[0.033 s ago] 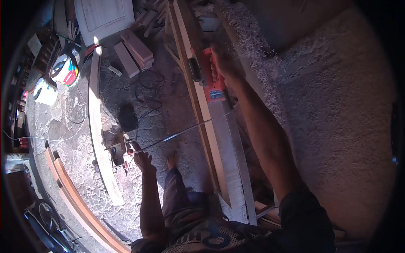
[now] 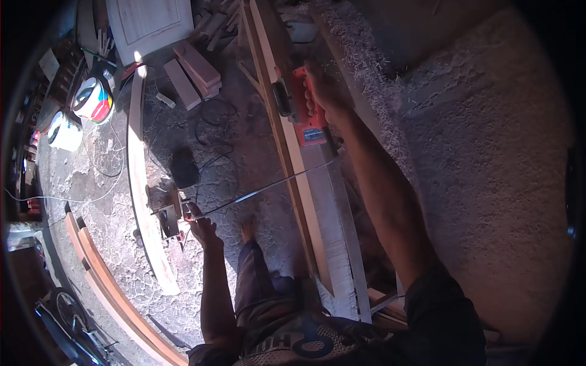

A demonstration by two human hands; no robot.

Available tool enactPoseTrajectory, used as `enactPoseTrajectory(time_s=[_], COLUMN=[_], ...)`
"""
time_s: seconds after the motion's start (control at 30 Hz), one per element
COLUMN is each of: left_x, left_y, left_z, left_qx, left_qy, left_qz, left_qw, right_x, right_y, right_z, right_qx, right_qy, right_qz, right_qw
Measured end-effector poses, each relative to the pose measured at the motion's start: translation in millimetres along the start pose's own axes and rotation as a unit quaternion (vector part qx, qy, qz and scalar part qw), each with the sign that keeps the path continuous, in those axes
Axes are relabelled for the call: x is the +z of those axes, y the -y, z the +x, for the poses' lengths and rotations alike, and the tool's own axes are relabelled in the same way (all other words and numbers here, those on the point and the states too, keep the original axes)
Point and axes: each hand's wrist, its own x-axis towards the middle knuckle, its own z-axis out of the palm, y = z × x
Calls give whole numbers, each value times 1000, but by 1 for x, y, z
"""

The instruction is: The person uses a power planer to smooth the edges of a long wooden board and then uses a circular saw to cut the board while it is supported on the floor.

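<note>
My right hand [image 2: 325, 96] is wrapped round the handle of a red electric planer [image 2: 313, 135]. A black knob shows on its left side. The planer sits on a long pale wooden board [image 2: 328, 219], lying lengthwise away from me. From the planer's rear, a dark cord [image 2: 262, 192] stretches taut across to my left hand [image 2: 204, 230]. That hand is closed on the cord, held out low over the floor at the left. Just beyond its fingers, a dark boxy object [image 2: 168, 221] is partly hidden, its kind unclear.
A long curved-looking plank [image 2: 138, 158] and reddish timbers [image 2: 101, 262] lie at left. Paint buckets [image 2: 93, 102] stand farther back, near stacked wood blocks [image 2: 198, 70] and a pale door panel [image 2: 149, 27]. Shavings [image 2: 366, 67] pile along the right; a bicycle wheel [image 2: 66, 308] shows lower left.
My left hand has shifted very slightly left with the cord. The planer and my right hand look nearly unmoved.
</note>
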Motion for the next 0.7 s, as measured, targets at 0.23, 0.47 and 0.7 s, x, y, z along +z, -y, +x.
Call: enactPoseTrajectory(time_s=[0.23,0.47,0.7], left_x=[-47,-84,-97], left_y=[40,129,109], left_z=[-56,-104,-215], left_qx=[124,229,394], left_qy=[99,200,325], left_qz=[14,233,316], left_qw=[987,924,800], right_x=[-37,-70,-93], right_y=[-52,-113,-171], right_z=[-152,-351,-519], right_qx=[16,30,128], right_qy=[12,7,-28], right_qz=[-15,-49,-68], right_qw=[1000,998,989])
